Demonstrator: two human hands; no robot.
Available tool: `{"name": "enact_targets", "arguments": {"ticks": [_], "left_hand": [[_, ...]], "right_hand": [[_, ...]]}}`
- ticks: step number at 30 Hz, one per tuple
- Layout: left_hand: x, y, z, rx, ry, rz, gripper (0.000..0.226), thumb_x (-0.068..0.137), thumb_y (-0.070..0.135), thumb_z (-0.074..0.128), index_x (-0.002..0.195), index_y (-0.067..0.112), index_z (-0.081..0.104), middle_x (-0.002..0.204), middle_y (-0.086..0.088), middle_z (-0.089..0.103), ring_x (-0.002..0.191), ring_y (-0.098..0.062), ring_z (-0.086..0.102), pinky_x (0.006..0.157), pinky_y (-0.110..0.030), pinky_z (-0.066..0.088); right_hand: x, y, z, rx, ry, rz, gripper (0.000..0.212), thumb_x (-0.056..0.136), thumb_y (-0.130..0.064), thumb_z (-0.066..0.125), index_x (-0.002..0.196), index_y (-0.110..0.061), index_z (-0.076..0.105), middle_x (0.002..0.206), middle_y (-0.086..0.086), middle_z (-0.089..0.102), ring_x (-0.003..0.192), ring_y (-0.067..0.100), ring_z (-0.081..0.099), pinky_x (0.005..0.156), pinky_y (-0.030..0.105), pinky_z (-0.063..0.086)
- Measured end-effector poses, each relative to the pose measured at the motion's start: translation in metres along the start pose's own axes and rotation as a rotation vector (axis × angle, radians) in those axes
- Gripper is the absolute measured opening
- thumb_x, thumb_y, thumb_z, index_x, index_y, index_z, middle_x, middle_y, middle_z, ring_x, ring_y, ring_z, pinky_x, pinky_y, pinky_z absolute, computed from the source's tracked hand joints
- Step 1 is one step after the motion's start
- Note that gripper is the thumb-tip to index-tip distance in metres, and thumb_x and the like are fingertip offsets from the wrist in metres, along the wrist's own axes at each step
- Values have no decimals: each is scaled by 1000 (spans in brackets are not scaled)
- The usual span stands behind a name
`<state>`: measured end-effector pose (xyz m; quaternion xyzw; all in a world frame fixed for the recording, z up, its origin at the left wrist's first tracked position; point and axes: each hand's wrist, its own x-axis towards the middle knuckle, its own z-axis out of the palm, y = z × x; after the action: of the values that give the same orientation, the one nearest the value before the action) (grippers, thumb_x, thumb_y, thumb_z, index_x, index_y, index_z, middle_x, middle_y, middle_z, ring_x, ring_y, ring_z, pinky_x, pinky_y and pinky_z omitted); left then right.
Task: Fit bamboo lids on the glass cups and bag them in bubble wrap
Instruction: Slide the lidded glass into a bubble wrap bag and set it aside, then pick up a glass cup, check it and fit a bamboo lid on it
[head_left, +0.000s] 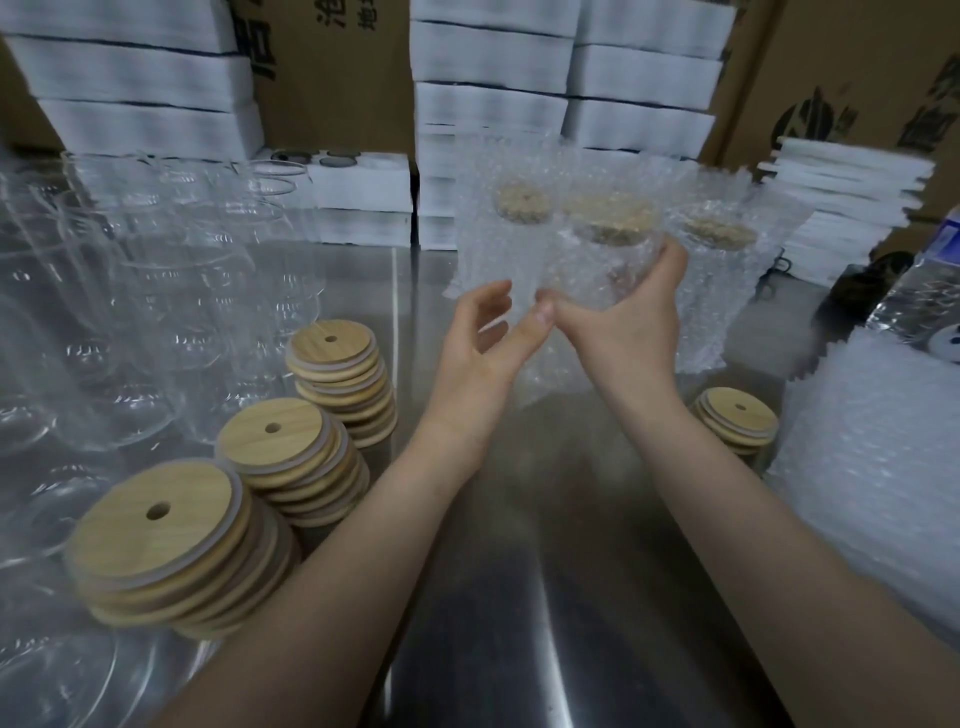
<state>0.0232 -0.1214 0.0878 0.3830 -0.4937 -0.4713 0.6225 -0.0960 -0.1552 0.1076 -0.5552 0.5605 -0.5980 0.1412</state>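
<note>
My right grip (628, 322) is curled round the clear bubble-wrap bag with a glass cup inside (597, 265), thumb low on the near side and fingers wrapping its far side, holding it upright above the tabletop. The round bamboo lid (610, 221) sits on the cup's mouth, blurred by the wrap. My left grip (480, 345) is loosely spread, its fingers apart from the thumb and closed on nothing; the thumb tip lies against the bag just beside my right thumb. Two more bagged, lidded cups stand behind, one to the left (493, 244) and one to the right (711, 270). On the steel tabletop (571, 597), three stacks of bamboo lids with straw holes (280, 436) run along my left forearm, with bare clear glass cups (156, 291) crowded beyond them. A shorter lid stack (737, 415) lies by my right forearm, next to a heap of bubble-wrap bags (872, 467). White foam boxes (488, 104) and brown cardboard cartons (332, 78) rise at the back.
</note>
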Motion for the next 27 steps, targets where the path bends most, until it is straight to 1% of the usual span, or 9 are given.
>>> {"name": "enact_targets", "arguments": {"ticks": [3, 4, 6, 8, 12, 15, 17, 24, 27], "left_hand": [[-4, -9, -1, 111, 18, 37, 29, 91, 20, 65, 119, 12, 61, 121, -1, 60, 102, 0, 57, 80, -5, 44], [-4, -12, -2, 158, 11, 42, 25, 92, 17, 65, 115, 10, 62, 118, -1, 62, 100, -2, 58, 80, -5, 44], [-3, -18, -5, 262, -7, 38, 16, 91, 13, 65, 106, 10, 65, 111, -1, 66, 106, -14, 60, 90, -18, 46], [-1, -21, -7, 327, -18, 20, 8, 90, 10, 66, 98, 13, 67, 101, 1, 67, 107, -20, 61, 96, -31, 47], [0, -23, -8, 390, -24, 21, 8, 90, 10, 65, 93, 16, 69, 90, 9, 67, 102, -18, 63, 92, -31, 48], [0, -25, -8, 434, -33, 18, 9, 89, 11, 65, 90, 19, 70, 89, 12, 67, 101, -15, 63, 91, -28, 47], [0, -24, -8, 448, -41, 13, 10, 89, 12, 64, 89, 21, 70, 89, 13, 67, 101, -13, 62, 91, -28, 47], [0, -25, -9, 483, -55, 15, 10, 89, 12, 64, 92, 18, 72, 93, 13, 68, 102, -10, 62, 92, -27, 47], [-1, -25, -9, 503, -59, 22, 11, 89, 12, 63, 93, 18, 72, 93, 13, 68, 101, -8, 61, 91, -25, 46]], "right_hand": [[19, 11, 3, -22, 110, 45, 96, 68, -36, 85, 142, -14, 27, 131, 6, 48, 119, 22, 51, 98, 30, 43], [24, 14, 4, -26, 140, 59, 96, 68, -35, 85, 142, -13, 27, 132, 6, 46, 121, 23, 48, 99, 29, 41], [33, 22, 8, -42, 193, 91, 97, 69, -34, 85, 143, -11, 26, 141, 12, 41, 129, 28, 43, 106, 34, 39], [39, 26, 14, -53, 239, 128, 98, 69, -33, 85, 144, -11, 25, 145, 16, 36, 133, 32, 38, 109, 37, 36], [45, 33, 25, -96, 311, 170, 100, 69, -31, 86, 146, -10, 26, 143, 19, 33, 133, 36, 34, 102, 35, 34], [50, 36, 31, -145, 334, 179, 98, 69, -31, 86, 145, -10, 27, 141, 18, 32, 129, 36, 34, 88, 30, 30], [53, 37, 33, -182, 346, 176, 96, 70, -33, 86, 143, -10, 28, 140, 18, 32, 127, 35, 35, 83, 29, 27], [55, 40, 28, -329, 360, 150, 95, 72, -41, 84, 143, -9, 28, 139, 18, 33, 126, 34, 36, 77, 32, 31], [53, 39, 26, -377, 338, 123, 95, 74, -44, 82, 143, -7, 28, 138, 19, 34, 125, 36, 36, 81, 36, 35]]}}
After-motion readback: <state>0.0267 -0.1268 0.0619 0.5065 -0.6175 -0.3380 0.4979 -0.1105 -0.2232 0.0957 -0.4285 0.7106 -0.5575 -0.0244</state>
